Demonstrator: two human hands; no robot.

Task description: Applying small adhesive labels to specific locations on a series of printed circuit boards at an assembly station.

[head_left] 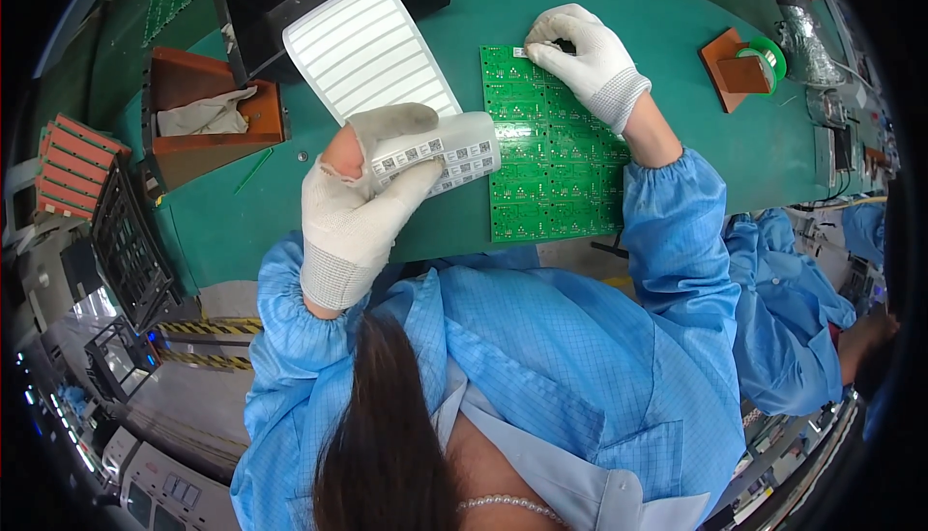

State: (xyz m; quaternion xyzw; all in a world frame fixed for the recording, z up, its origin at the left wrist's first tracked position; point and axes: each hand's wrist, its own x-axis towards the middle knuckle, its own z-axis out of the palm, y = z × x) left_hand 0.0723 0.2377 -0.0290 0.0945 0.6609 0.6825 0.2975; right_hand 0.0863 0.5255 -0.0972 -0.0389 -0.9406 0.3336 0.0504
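A green printed circuit board panel (556,169) lies flat on the green work mat in front of me. My right hand (585,53), in a white knit glove, bends its fingers down at the panel's far edge. Beside those fingertips a small white label (520,52) sits on the board's far left corner; whether they pinch anything is hidden. In my left hand (372,183), also gloved with a bare part at the thumb, is a curled strip of labels (474,149) printed with small square codes. The strip's right end overlaps the panel's left edge. Blank backing (372,48) trails away behind it.
Far left stand a black bin (329,0) and an orange-brown box (217,115) with a cloth inside. A green solder spool (768,62) on a brown stand is at the right. Orange boards (77,169) sit by a black rack (135,241). Another person in blue (788,323) is at right.
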